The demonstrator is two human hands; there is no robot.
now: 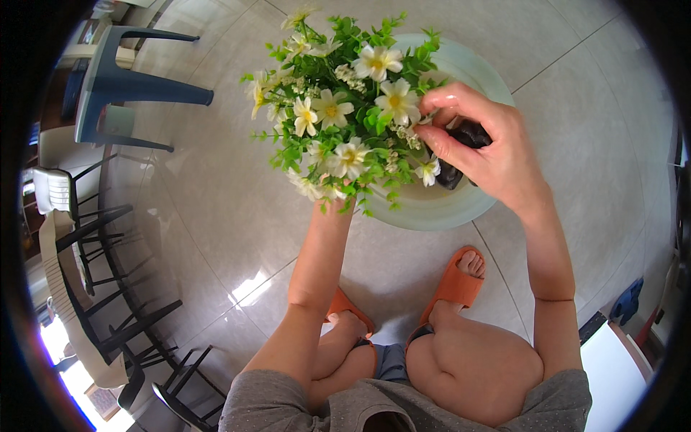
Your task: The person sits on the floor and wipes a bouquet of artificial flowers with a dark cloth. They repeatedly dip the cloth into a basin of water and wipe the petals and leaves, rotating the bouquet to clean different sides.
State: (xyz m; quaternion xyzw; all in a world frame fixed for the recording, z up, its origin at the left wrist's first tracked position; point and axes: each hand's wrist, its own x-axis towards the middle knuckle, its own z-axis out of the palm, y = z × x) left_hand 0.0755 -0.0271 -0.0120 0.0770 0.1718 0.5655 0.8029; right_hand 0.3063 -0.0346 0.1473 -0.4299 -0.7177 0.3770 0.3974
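A bunch of white flowers with yellow centres and green leaves (332, 110) stands out in front of me, over the left side of a pale green basin (475, 213) on the floor. My left hand (332, 186) is under the bunch, mostly hidden by leaves and petals; only its wrist and a little skin show. At the right side of the bunch, my right hand (480, 140) has thumb and fingertips closed on a white flower's edge, and its skin looks wet. Beneath that hand, a dark, shiny object (451, 173) lies in the basin, partly covered; its kind is unclear.
A blue plastic stool (129, 83) is on the floor at the upper left. Black-legged chairs (121, 281) line the left side. Below the basin are my feet in orange slides (459, 286). A white panel-like object (612, 372) is at the lower right.
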